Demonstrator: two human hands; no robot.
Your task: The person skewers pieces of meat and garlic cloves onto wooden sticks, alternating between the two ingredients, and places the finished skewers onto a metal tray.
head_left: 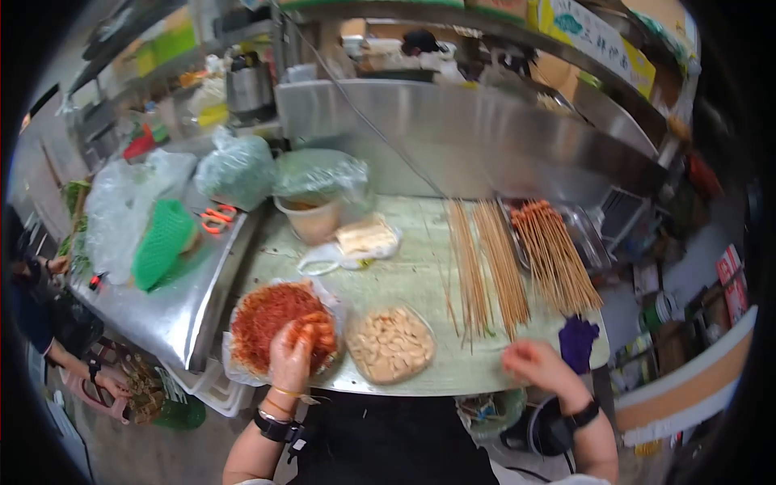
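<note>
My left hand is in a plastic-lined bowl of red, shredded-looking seasoned food. Its fingers curl around some red-coated food at the bowl's right side. Right beside that bowl stands a clear container of pale, bean-shaped pieces. My right hand hovers at the table's front edge, fingers bent together; whether anything is pinched in them is too blurred to tell. Just beyond it lie bare wooden skewers in rows. Farther right, skewers with orange-red food on their tips rest on a metal tray.
A purple cloth lies at the right corner. Behind the bowls are a plastic-covered tub and a bag of pale food. Orange-handled scissors and a green net lie on the left steel counter. Another person's hand is far left.
</note>
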